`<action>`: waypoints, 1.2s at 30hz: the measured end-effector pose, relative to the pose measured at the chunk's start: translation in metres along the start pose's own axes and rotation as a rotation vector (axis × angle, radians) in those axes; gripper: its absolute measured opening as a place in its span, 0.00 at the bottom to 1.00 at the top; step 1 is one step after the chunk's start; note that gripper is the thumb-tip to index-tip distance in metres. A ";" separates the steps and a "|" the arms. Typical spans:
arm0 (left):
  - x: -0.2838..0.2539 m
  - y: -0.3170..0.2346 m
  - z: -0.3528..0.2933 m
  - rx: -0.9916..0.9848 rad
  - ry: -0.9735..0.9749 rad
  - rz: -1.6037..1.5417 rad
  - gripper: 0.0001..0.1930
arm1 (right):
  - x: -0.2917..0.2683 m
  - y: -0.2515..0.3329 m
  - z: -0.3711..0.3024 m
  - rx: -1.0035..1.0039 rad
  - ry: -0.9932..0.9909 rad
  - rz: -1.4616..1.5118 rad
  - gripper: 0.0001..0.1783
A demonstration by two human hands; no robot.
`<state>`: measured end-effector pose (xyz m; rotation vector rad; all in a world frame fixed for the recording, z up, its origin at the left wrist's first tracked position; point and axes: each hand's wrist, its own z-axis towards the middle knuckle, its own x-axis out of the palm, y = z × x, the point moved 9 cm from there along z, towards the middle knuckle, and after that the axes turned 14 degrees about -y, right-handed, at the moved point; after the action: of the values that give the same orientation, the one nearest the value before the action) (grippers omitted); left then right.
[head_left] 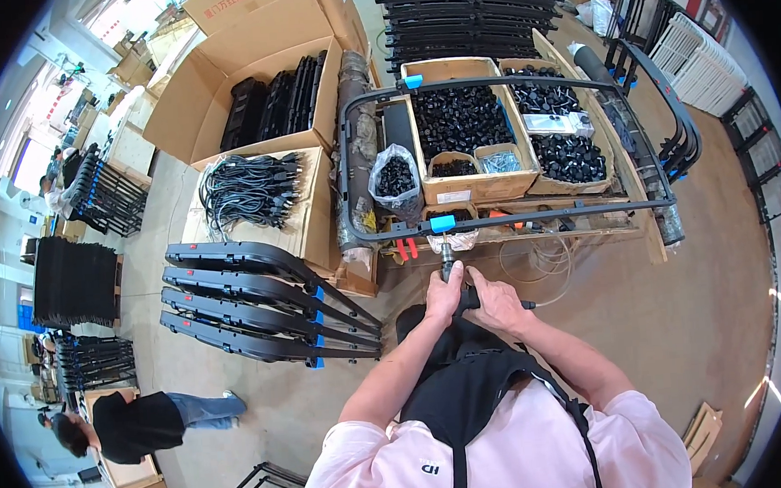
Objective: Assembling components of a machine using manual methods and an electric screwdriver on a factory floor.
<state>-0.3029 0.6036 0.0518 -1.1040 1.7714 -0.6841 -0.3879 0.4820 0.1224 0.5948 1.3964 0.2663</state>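
My left hand (445, 296) is wrapped round the front of a dark air screwdriver (448, 260). My right hand (496, 304) closes on the same tool's rear part, and a pale hose (555, 300) runs off to its right. The tool's tip points away from me at a blue clip (443, 224) on the near bar of a black rectangular metal frame (550, 213). Whether the tip touches the clip I cannot tell. On the frame's far bar sits a second blue clip (413, 82). The frame lies across the bench over boxes of small parts.
Within the frame stand a carton of black caps (462, 119), a tray of screws (500, 162) and a plastic bag of black parts (395, 179). Left are stacked black frames (251, 302) and a cable bundle (253, 191). Another person (138, 427) is at the lower left.
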 end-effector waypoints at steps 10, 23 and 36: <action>0.003 0.005 0.002 -0.016 0.035 -0.068 0.36 | 0.001 0.012 0.001 -0.093 -0.061 0.029 0.27; 0.004 0.013 -0.005 -0.086 0.183 -0.071 0.31 | -0.002 0.018 -0.003 -0.101 -0.070 0.076 0.28; 0.035 0.028 -0.005 0.071 0.723 0.449 0.36 | 0.010 -0.026 -0.040 0.187 0.301 0.123 0.41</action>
<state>-0.3254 0.5849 0.0171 -0.3783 2.4682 -0.9170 -0.4296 0.4745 0.0979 0.8217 1.6894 0.3364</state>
